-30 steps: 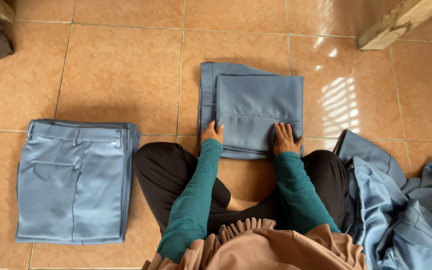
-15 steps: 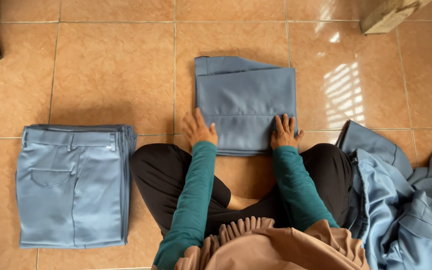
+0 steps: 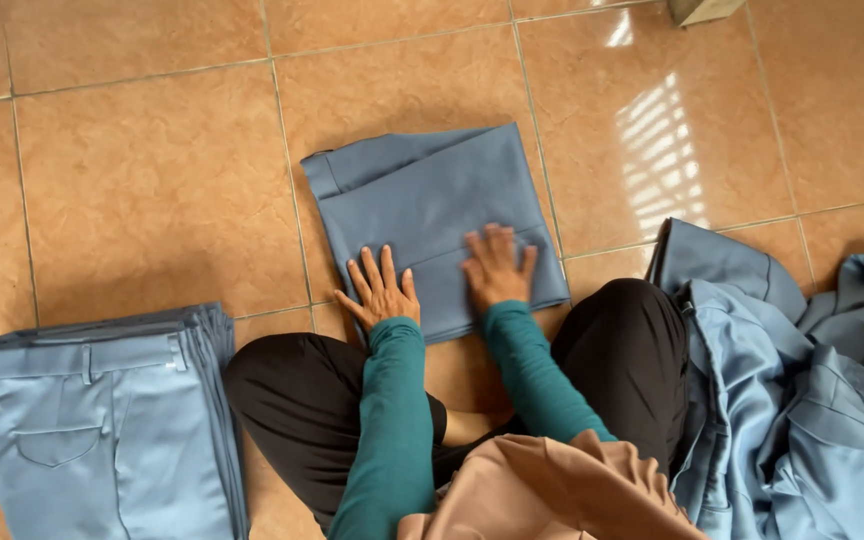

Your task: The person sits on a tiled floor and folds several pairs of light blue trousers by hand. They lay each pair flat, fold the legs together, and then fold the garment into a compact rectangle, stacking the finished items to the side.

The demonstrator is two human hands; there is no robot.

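Both hands are pressing flat, palms down and fingers spread, on a folded pair of blue-grey woven trousers (image 3: 432, 215) that is lying as a neat rectangle on the glossy terracotta floor tiles (image 3: 152, 180) just in front of the person's crossed legs. The left hand (image 3: 382, 290) is resting on the near left corner, grasping nothing; the right hand (image 3: 497, 265) is lying open beside it, near the middle of the near edge. To the left, a tidy stack of folded light-blue trousers (image 3: 102, 440) is sitting on the tiles. To the right, a rumpled heap of unfolded blue garments (image 3: 802, 400) is crowding against the knee.
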